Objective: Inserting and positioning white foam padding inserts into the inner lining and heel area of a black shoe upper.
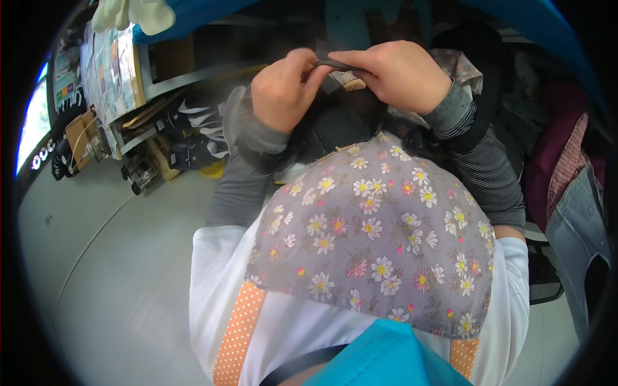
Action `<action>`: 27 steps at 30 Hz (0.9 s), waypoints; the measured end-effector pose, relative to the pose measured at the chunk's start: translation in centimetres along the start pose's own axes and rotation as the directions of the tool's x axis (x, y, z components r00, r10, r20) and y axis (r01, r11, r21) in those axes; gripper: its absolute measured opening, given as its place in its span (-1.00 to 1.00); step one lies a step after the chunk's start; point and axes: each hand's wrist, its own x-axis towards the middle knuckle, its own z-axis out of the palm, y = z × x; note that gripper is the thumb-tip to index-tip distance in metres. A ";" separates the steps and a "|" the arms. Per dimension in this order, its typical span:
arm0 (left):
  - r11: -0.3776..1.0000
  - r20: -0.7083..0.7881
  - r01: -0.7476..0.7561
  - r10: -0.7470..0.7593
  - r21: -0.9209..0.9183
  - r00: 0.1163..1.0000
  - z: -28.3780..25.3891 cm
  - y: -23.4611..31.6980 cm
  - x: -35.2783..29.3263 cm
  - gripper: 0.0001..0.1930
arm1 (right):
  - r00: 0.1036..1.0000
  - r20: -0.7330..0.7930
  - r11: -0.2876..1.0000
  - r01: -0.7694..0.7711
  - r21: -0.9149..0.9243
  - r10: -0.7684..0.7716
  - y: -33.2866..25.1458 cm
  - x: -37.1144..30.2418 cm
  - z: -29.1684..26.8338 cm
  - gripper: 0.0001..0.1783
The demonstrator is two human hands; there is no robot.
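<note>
Both my hands are raised in front of my chest, close together. My left hand point(283, 90) pinches one end of a thin dark strip point(336, 65) between thumb and fingers. The strip's other end lies in the closed thumb and fingers of my right hand point(407, 74). What the strip is made of is too small to make out. Just below the hands a dark textured piece of material point(341, 128) rests on my lap, at the top edge of a grey flowered apron point(373, 238).
White gloves point(132, 14) lie at the upper left, by a blue surface point(187, 22). Shelves below hold dark pieces with white straps point(205, 122). A lit screen point(35, 122) stands far left. At the right hang a maroon cloth point(547, 161) and a blue-grey garment point(577, 219).
</note>
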 end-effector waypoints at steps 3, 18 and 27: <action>0.989 0.014 -0.140 0.139 0.055 0.990 0.5 -0.8 0.1 -0.83 | 0.997 -0.016 0.996 0.078 -0.051 -0.079 0.2 0.6 -0.2 -0.66; 0.967 0.068 -0.137 0.125 0.216 0.990 -1.0 -0.1 0.1 -0.73 | 0.983 0.137 0.984 -0.135 0.116 0.119 0.4 2.8 0.7 -0.60; 0.950 0.025 -0.241 0.241 0.197 0.970 -0.4 -0.9 0.6 -0.80 | 0.993 0.118 0.997 -0.022 0.068 0.014 0.4 2.2 -0.5 -0.65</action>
